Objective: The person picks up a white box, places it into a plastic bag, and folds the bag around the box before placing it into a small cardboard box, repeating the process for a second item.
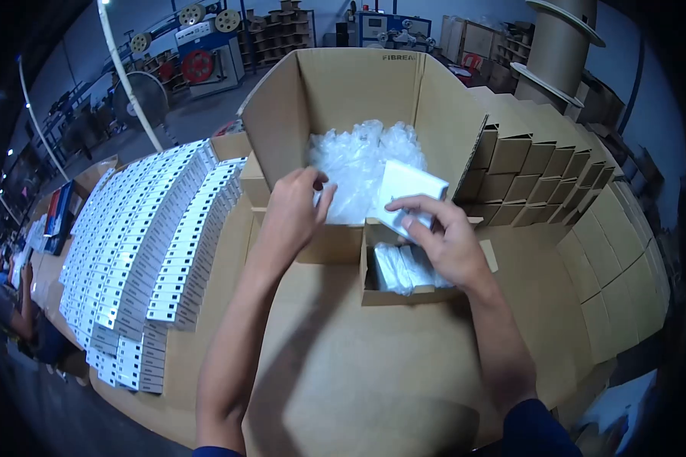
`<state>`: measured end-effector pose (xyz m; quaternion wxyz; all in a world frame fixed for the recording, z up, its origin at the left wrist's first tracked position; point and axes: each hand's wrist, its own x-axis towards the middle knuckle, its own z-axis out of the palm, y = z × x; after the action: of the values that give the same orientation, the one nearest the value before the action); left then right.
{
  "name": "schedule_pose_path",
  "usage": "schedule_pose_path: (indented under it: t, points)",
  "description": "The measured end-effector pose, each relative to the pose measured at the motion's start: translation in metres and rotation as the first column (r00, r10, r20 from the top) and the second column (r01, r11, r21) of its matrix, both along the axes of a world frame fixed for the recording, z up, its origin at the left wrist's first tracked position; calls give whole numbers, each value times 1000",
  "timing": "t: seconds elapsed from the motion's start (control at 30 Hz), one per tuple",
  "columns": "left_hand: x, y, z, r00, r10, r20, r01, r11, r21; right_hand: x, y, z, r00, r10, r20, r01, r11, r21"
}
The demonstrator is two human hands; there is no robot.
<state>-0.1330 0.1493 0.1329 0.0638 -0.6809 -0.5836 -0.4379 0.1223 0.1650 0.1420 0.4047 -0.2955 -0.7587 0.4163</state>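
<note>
white packet gripped in right hand over small carton; left hand fingers curled at plastic wrap, grasp unclear. packet best kept square to slot when lowered.

Two hands, left and right. One large open carton, one small open box, one white packet held up. Several wrapped packets in the small box (exact count unclear). White boxes in long rows, too many to count.
</note>
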Motion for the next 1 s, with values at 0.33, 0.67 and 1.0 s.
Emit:
schedule_pose_path:
  t: [0.33, 0.67, 1.0]
  points:
    - [-22, 114, -7, 996, 85, 21, -73, 940, -332, -36, 118, -9, 963, -185, 197, 105, 928, 358]
    - [-10, 116, -10, 836, -71, 543, 186, 969, -161, -91, 153, -10, 922, -249, 296, 191, 959, 210]
    - [12, 102, 15, 765, -7, 644, -108, 984, 139, -82, 166, -21, 727, -320, 608, 219, 947, 236]
